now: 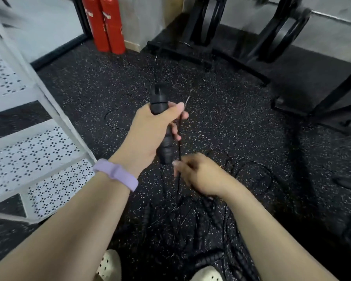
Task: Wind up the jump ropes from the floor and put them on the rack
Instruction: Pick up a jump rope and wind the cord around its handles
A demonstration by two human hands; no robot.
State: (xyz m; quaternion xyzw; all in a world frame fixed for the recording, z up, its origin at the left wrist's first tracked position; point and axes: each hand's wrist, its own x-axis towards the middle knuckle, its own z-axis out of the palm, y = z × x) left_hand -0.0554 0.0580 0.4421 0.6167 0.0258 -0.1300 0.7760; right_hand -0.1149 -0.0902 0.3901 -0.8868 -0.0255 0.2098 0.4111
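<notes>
Head view shows the left hand [150, 130] gripping black ribbed jump rope handles [162, 126] mid-frame, while the right hand [199, 175] pinches their thin black cord [179, 136].

Rack [28, 151] at nine o'clock; extinguishers [104, 25] at eleven; jump ropes [201, 224] on floor [241, 110] at six, between shoes [109, 264].

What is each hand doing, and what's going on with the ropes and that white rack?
left hand: grips black jump rope handles, held upright.
right hand: blurred, pinches the thin cord just below the handles.
other jump ropes: tangled in a pile on the floor.
white rack: no ropes seen on its visible shelves.
red cylinders: standing against the wall.
</notes>
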